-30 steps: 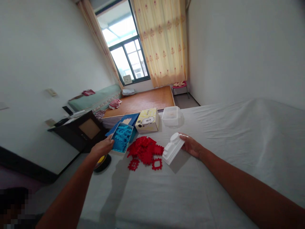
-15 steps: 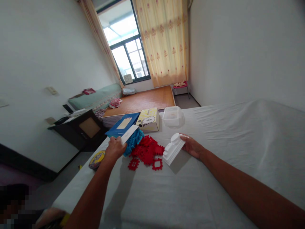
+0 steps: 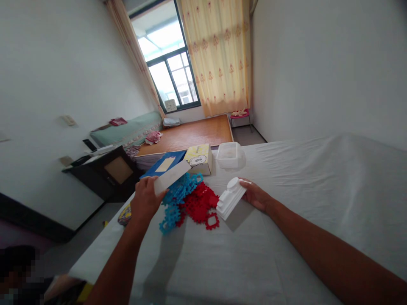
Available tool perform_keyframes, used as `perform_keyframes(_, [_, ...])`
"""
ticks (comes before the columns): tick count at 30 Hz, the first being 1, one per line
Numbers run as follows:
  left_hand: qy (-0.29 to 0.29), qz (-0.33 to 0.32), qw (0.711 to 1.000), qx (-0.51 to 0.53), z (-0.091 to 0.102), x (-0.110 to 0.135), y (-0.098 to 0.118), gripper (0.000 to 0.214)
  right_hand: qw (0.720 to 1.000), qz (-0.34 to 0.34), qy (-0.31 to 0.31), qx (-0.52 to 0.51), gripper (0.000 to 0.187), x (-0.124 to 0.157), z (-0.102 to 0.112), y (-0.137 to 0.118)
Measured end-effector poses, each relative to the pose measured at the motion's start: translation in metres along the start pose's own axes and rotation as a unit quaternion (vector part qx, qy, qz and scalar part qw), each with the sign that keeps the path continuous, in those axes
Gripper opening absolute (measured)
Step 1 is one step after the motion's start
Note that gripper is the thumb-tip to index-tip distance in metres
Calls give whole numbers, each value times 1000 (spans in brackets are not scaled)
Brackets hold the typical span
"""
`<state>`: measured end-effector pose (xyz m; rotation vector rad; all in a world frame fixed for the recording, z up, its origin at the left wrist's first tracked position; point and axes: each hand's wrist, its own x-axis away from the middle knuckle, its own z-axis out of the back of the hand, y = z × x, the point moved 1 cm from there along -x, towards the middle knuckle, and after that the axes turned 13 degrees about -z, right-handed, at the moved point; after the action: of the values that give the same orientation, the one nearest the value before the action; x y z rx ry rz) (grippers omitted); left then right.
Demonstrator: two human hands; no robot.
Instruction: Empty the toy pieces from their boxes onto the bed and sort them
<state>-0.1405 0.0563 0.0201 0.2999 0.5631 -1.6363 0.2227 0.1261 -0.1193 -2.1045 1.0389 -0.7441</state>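
Observation:
My left hand (image 3: 146, 198) grips one end of a white rectangular box (image 3: 172, 177), tilted above the table. Under it, blue toothed plastic building pieces (image 3: 179, 190) lie heaped, partly over a pile of similar red pieces (image 3: 201, 202). One red square frame piece (image 3: 212, 221) lies at the near edge of the pile. My right hand (image 3: 255, 195) is closed on the right side of a white moulded plastic piece (image 3: 231, 198) with a round raised end, held on a slant just right of the red pile.
Behind the pile stand a blue box (image 3: 165, 164), a yellow cartoon box (image 3: 201, 161) and a clear plastic tub (image 3: 229, 155). A round yellow-and-dark item (image 3: 124, 215) sits by the table's left edge. A person (image 3: 19, 271) is at lower left. White cloth (image 3: 229, 262) covers the table.
Blue pieces have spread from under the white box over the red pile and toward me. My left hand has shifted slightly left and up, tilting the box. My right hand is nearly still.

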Motion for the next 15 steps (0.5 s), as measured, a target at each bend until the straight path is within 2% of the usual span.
perform_keyframes(5, [70,-29,997,5,12,4,2,46,1000,6,7,-10,30,1,-1,-1])
perform_keyframes(7, [109,-8,993,47,9,1,1,50,1000,14,16,-15,31,0,0,-5])
perform_keyframes(9, [140,36,979,141,1,-5,7,59,999,30,26,-19,30,1,4,-12])
perform_keyframes(11, [113,82,943,304,-12,-11,24,64,997,61,43,-30,32,4,13,-24])
perform_keyframes(13, [16,113,864,490,-30,-15,53,63,992,98,66,-35,39,11,26,-39])
perform_keyframes(14, [-38,122,821,557,-40,-16,71,64,990,115,77,-31,44,15,34,-47])
perform_keyframes(15, [-75,113,792,595,-50,-15,91,64,987,130,87,-23,49,20,42,-55])
